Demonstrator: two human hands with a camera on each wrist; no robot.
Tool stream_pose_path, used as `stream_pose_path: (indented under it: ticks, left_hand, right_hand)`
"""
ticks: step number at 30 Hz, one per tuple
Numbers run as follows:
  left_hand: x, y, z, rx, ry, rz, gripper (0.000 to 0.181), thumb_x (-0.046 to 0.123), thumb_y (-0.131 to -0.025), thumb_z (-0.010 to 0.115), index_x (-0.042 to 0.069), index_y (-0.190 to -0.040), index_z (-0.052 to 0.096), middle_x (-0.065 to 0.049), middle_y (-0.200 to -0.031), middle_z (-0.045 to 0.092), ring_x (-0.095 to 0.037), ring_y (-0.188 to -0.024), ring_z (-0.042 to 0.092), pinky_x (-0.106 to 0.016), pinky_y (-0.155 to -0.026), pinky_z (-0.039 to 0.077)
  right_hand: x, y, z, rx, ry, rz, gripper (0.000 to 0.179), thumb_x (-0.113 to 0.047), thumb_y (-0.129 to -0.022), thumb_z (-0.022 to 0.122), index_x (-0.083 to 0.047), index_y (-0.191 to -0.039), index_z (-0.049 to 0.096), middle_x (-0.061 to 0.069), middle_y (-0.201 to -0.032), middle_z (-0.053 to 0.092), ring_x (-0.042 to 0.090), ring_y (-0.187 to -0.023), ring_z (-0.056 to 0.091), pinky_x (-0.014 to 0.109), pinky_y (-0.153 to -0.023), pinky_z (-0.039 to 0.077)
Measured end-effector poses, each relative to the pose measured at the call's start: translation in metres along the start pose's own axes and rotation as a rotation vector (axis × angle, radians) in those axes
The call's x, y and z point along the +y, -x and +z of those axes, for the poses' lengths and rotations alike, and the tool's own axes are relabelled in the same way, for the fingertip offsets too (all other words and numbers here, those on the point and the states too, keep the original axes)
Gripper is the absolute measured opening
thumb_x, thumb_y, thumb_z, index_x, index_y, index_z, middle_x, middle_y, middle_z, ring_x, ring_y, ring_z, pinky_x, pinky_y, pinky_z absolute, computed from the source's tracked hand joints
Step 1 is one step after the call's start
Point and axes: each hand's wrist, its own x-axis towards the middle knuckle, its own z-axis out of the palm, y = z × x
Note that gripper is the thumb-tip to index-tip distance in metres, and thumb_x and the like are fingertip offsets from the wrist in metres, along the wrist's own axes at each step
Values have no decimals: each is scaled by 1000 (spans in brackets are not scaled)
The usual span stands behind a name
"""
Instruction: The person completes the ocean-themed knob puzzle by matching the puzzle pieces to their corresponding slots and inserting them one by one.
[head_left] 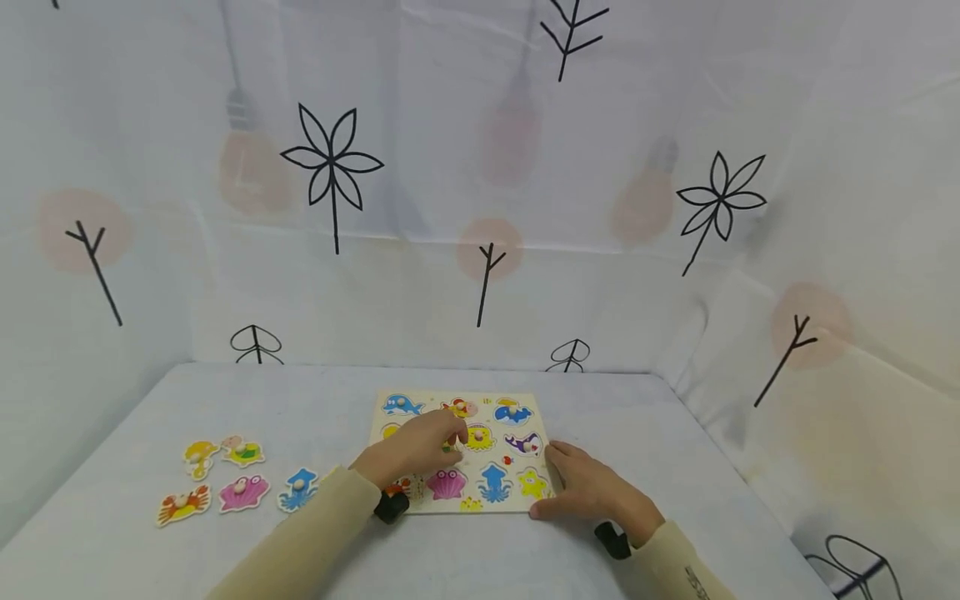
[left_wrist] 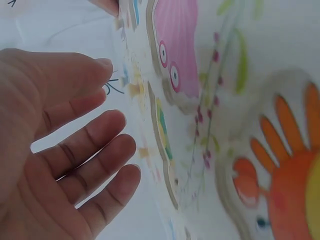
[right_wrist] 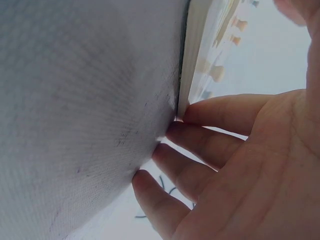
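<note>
A pale wooden knob puzzle board with sea-animal pictures lies on the table. My left hand hovers over its left half, covering part of the middle row. In the left wrist view its fingers are loosely bent, with nothing between them, beside the pink shell picture and the orange crab picture. My right hand rests at the board's right edge. One fingertip touches that edge, and the other fingers reach down to the tablecloth. Knobs stand on the blue whale and purple dolphin.
Loose knobbed pieces lie left of the board: a crab, a pink shell, a blue squid, a yellow piece and a green-and-yellow piece. My left sleeve partly covers another yellow piece. Patterned cloth hangs behind the table.
</note>
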Motion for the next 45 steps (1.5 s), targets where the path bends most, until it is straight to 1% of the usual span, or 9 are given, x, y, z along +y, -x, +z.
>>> stream_pose_path:
  ticks: [7, 12, 17, 21, 26, 30, 37, 42, 45]
  left_hand:
    - [-14, 24, -7, 33, -54, 7, 25, 30, -85, 70, 20, -107, 66, 9, -95, 56, -9, -88, 51, -31, -82, 48]
    - [-27, 47, -17, 72, -49, 10, 23, 27, -86, 70, 17, -106, 65, 7, -92, 53, -10, -84, 49, -32, -78, 47]
    - [-41, 66, -29, 126, -54, -49, 22, 25, -85, 72, 16, -103, 64, 5, -92, 54, -11, -84, 48, -34, -77, 46]
    - [-51, 80, -37, 148, -75, -96, 22, 23, -83, 74, 17, -101, 64, 7, -91, 54, -11, -83, 48, -34, -76, 46]
    - [-65, 97, -48, 162, -86, -168, 23, 23, -82, 75, 18, -102, 63, 6, -90, 54, -13, -82, 48, -33, -75, 47]
    - [-77, 112, -55, 154, -100, -204, 24, 23, -83, 74, 17, -103, 63, 4, -92, 55, -15, -82, 50, -35, -75, 48]
    - [-93, 131, -66, 145, -111, -223, 24, 22, -83, 74, 16, -103, 63, 1, -93, 57, -18, -84, 52, -38, -76, 49]
    - [-107, 142, -74, 163, -135, -226, 25, 22, -81, 75, 15, -103, 64, 0, -91, 57, -20, -84, 54, -39, -76, 51]
    - [-117, 149, -78, 183, -156, -210, 25, 20, -80, 76, 13, -101, 64, 0, -89, 57, -19, -82, 54, -39, -73, 51]
  right_hand:
    - [1, 0, 2, -1, -4, 10, 111, -64, -56, 81, -9, -144, 41, 12, -150, 33, 34, -134, 34, 57, -104, 30]
    - [0, 0, 2, 2, 2, 8, 112, -64, -56, 80, -8, -145, 40, 12, -151, 33, 34, -135, 34, 56, -105, 29]
    - [0, 1, 1, 1, -7, 9, 111, -63, -56, 81, -8, -144, 41, 12, -150, 33, 35, -135, 34, 57, -105, 29]
    - [0, 2, 1, -6, -9, 13, 110, -64, -57, 80, -8, -144, 41, 12, -150, 34, 35, -134, 34, 57, -104, 29]
    - [0, 2, 0, -2, 4, -2, 110, -64, -58, 79, -8, -144, 41, 12, -150, 34, 34, -134, 34, 56, -105, 29]
    - [0, 2, -1, -2, 5, -17, 109, -64, -59, 79, -7, -144, 40, 12, -150, 34, 34, -134, 34, 55, -105, 29]
    - [0, 1, 0, -3, 4, -16, 109, -64, -59, 79, -8, -144, 40, 11, -150, 34, 33, -134, 34, 56, -105, 29]
    - [0, 2, 0, 0, -1, -12, 109, -63, -59, 80, -8, -144, 40, 12, -150, 34, 34, -134, 35, 56, -105, 29]
    - [0, 2, 0, 2, 4, -10, 109, -63, -59, 80, -8, -144, 41, 12, -150, 34, 34, -134, 35, 56, -105, 30]
